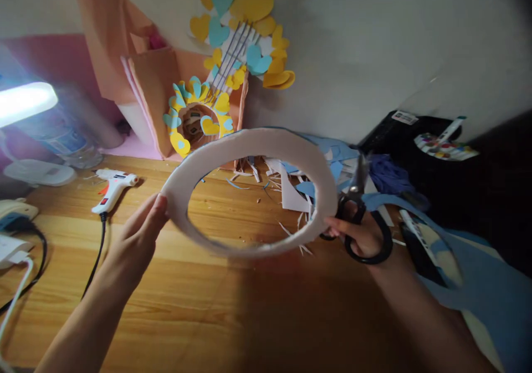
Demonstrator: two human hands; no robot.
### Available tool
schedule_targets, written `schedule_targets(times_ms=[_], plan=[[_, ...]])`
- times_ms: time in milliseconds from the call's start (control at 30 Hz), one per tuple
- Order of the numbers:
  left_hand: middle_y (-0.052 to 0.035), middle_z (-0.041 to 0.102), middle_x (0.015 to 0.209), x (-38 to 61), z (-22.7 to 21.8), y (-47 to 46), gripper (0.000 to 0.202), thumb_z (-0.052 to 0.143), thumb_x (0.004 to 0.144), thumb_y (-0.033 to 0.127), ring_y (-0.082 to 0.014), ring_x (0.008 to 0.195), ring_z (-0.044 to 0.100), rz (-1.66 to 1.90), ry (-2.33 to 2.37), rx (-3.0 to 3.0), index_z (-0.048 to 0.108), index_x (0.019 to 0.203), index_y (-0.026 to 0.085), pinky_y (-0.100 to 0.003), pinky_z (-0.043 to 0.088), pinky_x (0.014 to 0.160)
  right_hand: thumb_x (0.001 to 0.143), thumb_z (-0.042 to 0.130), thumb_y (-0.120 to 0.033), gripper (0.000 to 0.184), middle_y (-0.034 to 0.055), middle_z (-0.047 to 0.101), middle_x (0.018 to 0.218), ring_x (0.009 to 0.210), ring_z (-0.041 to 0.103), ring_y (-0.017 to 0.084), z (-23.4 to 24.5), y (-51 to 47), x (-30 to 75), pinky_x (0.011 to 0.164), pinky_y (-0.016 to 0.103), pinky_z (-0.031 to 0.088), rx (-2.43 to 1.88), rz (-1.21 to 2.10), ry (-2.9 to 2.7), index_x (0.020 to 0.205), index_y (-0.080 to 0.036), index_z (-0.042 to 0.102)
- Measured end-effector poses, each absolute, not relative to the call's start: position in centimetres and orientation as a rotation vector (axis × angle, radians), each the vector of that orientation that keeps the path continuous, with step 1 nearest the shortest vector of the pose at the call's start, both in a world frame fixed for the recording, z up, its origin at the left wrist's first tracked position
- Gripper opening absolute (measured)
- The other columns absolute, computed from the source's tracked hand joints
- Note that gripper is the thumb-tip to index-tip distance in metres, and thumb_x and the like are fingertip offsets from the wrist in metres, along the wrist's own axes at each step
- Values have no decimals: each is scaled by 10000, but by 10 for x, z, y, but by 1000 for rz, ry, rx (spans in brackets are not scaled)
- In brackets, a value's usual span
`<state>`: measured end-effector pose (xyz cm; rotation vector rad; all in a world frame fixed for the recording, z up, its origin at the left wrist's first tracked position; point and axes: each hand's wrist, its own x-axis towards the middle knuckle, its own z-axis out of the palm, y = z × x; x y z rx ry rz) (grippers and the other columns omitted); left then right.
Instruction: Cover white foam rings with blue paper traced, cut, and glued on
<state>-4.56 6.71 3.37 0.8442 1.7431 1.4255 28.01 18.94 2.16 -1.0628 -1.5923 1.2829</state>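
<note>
A white foam-like ring [254, 140] with a thin blue edge is held up over the table, tilted toward me. My left hand [143, 237] pinches its left side between thumb and fingers. At the ring's right side, fingertips of my right hand [366, 234] grip the rim. That same hand also carries black-handled scissors [358, 184], its fingers through the handle loops and the blades pointing up and away. Below and behind the ring, white and blue offcuts [293, 190] lie on the tabletop.
A white glue gun [116, 187] with a black cable rests at left, near a lit lamp [27, 104] and a plastic bottle [68, 140]. A heart-covered paper guitar [224, 68] leans at the back. Blue sheet material [477, 273] lies at right.
</note>
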Motion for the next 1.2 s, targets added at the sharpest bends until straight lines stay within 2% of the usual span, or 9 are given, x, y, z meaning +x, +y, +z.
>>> schedule_targets(times_ms=[100,233,433,567,667,800,900,1067,1200], plan=[[-71,482,1396,-37,17,77,570,500,798,631,-257,1324,383,1526,1527,629,577,1184,219,-399,299,1100,571,800,-470,292,-32,612,547,486,570,141,25,204,288,498,276,511,-900,1079,-1580,613,-260,602],[-153,618,1223,-14,12,82,493,558,788,519,-321,1188,537,1488,1092,511,603,1117,154,-488,397,1020,659,770,-376,144,27,703,816,772,658,210,24,205,293,720,357,526,-805,1012,-1741,679,-278,667],[-178,599,1252,-18,26,67,652,407,844,630,-308,1151,571,1518,768,360,575,1198,110,-431,469,967,741,694,-232,37,55,728,929,831,672,238,8,191,282,714,375,521,-801,858,-1884,757,-266,692],[-132,671,1143,-33,20,55,400,612,827,308,-236,960,677,1470,993,364,573,1194,153,-328,553,834,757,681,-239,42,53,712,1035,952,661,231,-7,193,267,828,399,522,-865,819,-1807,797,-250,687],[-100,713,1037,-35,13,52,336,624,817,223,-206,905,695,1599,1021,298,590,1146,164,-319,549,864,769,680,-294,128,48,690,1093,886,676,198,-14,189,255,847,385,530,-1031,821,-1557,882,-233,679],[-50,727,977,-27,8,52,226,598,844,233,-182,932,689,1765,970,218,612,1068,203,-330,516,935,753,697,-398,268,54,700,1045,640,661,125,-21,164,246,603,265,549,-1167,1166,-1305,948,-216,672],[-8,731,968,-16,3,50,175,599,849,250,-166,947,684,1789,917,169,631,1020,250,-333,491,971,720,718,-450,314,47,721,861,545,639,121,-29,140,240,482,229,510,-1099,1419,-1321,909,-204,675],[18,718,1054,5,-4,42,203,607,850,301,-182,1088,624,1699,828,198,638,1047,337,-361,473,994,716,736,-383,202,-14,660,582,492,626,135,-36,123,230,462,230,521,-1164,1452,-1352,736,-203,648],[-39,669,1179,9,-4,36,282,635,823,317,-242,1124,600,1579,947,221,640,1104,294,-396,490,963,708,735,-380,216,-24,632,523,443,596,127,-32,127,232,441,232,515,-1193,1350,-1370,658,-206,615]])
